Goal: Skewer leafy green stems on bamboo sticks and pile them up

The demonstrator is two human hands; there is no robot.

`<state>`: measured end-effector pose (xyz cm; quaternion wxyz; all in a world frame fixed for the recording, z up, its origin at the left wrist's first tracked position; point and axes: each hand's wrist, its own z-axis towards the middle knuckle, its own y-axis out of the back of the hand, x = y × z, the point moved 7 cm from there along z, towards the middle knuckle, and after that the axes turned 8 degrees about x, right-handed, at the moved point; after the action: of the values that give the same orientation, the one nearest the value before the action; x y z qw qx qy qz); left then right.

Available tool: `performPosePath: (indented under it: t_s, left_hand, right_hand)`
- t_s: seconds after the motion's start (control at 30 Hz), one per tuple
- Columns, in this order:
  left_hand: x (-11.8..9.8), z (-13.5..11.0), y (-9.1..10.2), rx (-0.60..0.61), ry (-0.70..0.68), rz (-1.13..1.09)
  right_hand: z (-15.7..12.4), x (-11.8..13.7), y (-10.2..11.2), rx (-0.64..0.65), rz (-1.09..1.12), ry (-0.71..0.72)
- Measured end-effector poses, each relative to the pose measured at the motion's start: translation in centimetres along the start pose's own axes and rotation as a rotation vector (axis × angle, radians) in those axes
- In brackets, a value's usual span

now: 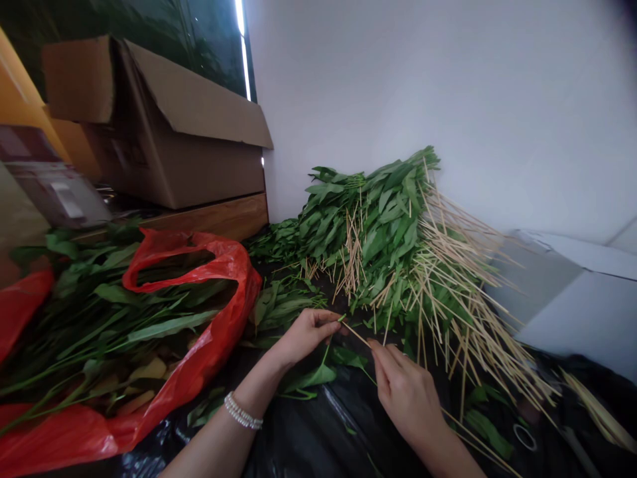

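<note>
My left hand [311, 333], with a beaded bracelet [243, 411] at the wrist, pinches a short piece of green stem [342, 318] between thumb and fingers. A thin wooden skewer [356, 333] runs from that stem to my right hand [409, 388], whose fingers are closed on it. The skewer's tip meets the stem; whether it has gone through is hidden by my fingers. Below my left hand hangs a green leaf [318, 376]. Just beyond both hands lies a heap of leaves bunched on skewers [393, 219], their bare stick ends [478, 285] fanning out to the right.
On the left, a red plastic bag [239, 312] stands open, full of long leafy stems [164, 325]. A cardboard box [209, 162] sits behind it on a wooden ledge [219, 219]. Black plastic [318, 438] covers the work surface. A white box [572, 312] stands at right against the wall.
</note>
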<state>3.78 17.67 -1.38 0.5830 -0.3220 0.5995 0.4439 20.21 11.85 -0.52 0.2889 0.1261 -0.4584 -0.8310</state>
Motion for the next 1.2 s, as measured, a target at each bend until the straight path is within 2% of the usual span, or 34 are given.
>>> performPosePath:
  t_s: [0.4, 0.6, 0.77, 0.9, 1.07, 1.2]
  left_hand:
    - [0.1, 0.0, -0.1, -0.005, 0.005, 0.040]
    - [0.0, -0.1, 0.2, -0.077, 0.021, 0.165]
    - [0.1, -0.1, -0.3, -0.074, -0.012, 0.268]
    - [-0.1, 0.0, -0.4, -0.136, -0.077, 0.366]
    - [0.1, 0.0, 0.0, -0.200, -0.041, 0.318]
    - [-0.3, -0.2, 0.4, -0.255, -0.041, 0.397]
  right_hand:
    - [0.1, 0.1, 0.0, 0.006, -0.011, -0.005]
    - [-0.1, 0.1, -0.5, 0.029, -0.025, -0.016]
    - [-0.2, 0.2, -0.9, 0.061, -0.046, -0.029]
    - [-0.1, 0.1, -1.1, 0.089, -0.049, -0.045]
    - [0.0, -0.2, -0.9, 0.061, -0.007, -0.058]
    - [0.1, -0.3, -0.8, 0.053, 0.021, -0.066]
